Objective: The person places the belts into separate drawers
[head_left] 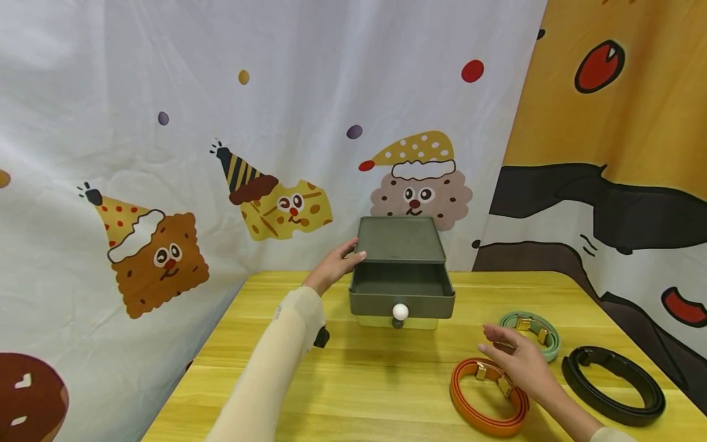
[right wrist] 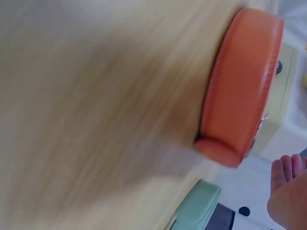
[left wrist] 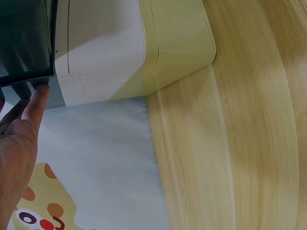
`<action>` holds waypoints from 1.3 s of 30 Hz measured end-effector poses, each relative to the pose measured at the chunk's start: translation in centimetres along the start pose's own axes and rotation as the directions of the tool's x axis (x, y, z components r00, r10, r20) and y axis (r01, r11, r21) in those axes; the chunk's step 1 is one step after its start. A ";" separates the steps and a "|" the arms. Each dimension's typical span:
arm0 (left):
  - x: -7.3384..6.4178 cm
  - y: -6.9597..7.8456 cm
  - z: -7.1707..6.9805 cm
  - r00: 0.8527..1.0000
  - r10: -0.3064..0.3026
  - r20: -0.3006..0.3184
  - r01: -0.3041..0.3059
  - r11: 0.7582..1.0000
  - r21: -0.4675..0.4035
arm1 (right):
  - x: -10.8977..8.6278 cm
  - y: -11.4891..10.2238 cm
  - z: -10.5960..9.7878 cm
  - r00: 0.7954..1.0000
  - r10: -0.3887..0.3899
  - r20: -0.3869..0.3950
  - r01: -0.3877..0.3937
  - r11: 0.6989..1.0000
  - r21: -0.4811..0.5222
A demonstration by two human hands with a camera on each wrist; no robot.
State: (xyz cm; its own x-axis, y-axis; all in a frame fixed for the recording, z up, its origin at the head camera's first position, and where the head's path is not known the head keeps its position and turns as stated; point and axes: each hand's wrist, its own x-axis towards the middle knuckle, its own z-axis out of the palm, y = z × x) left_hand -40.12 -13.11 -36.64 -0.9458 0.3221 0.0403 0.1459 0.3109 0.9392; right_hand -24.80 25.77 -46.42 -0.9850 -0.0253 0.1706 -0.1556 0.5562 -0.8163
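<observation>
A desktop drawer box [head_left: 401, 239] has a dark grey-green top and a pulled-out dark drawer [head_left: 381, 305] with a white round knob [head_left: 400, 312]. My left hand [head_left: 334, 267] touches the box's upper left side, fingers extended. In the left wrist view, the fingertips [left wrist: 42, 91] meet the dark upper part, above the pale yellow lower body [left wrist: 180, 38]. My right hand [head_left: 521, 362] is held with relaxed fingers over the coiled belts, holding nothing. Below it lie an orange belt [head_left: 463, 402] and a green belt [head_left: 554, 344], both with gold buckles.
A coiled black belt [head_left: 652, 399] lies at the right of the wooden table [head_left: 353, 393]. Behind the table hangs a white curtain [head_left: 309, 73] with cartoon prints. A small dark object [head_left: 321, 337] shows beside the left sleeve.
</observation>
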 end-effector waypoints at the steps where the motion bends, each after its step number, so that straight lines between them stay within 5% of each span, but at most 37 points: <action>1: 0.0 0.0 0.0 1.000 0.002 0.001 -0.002 1.000 0.000 | -0.1 0.2 -0.2 1.000 -0.003 0.012 0.003 1.000 -0.005; 12: 0.0 -0.3 0.0 1.000 -0.005 -0.001 0.005 1.000 -0.011 | -0.6 2.3 -2.1 0.977 -0.014 0.213 0.024 0.999 -0.046; 24: 0.0 -0.5 0.1 1.000 0.000 -0.002 0.000 1.000 -0.021 | -0.8 5.3 -4.3 0.873 -0.097 0.478 0.103 0.995 0.013; 32: 0.0 -0.5 0.1 1.000 0.003 -0.001 -0.003 1.000 -0.018 | -1.1 6.2 -5.4 0.789 -0.063 0.611 0.025 0.997 0.070; 39: 0.1 -0.2 0.1 1.000 0.002 0.004 -0.002 1.000 -0.029 | -1.8 6.8 -5.6 0.771 -0.052 0.635 0.009 0.998 0.070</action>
State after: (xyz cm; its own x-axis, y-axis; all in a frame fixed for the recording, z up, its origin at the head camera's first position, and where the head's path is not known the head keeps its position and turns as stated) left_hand -40.22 -13.07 -36.85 -0.9446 0.3258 0.0408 0.1389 0.2839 0.9487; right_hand -23.65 34.29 -49.18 -0.7981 -0.5759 -0.1770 -0.1697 0.4968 -0.8511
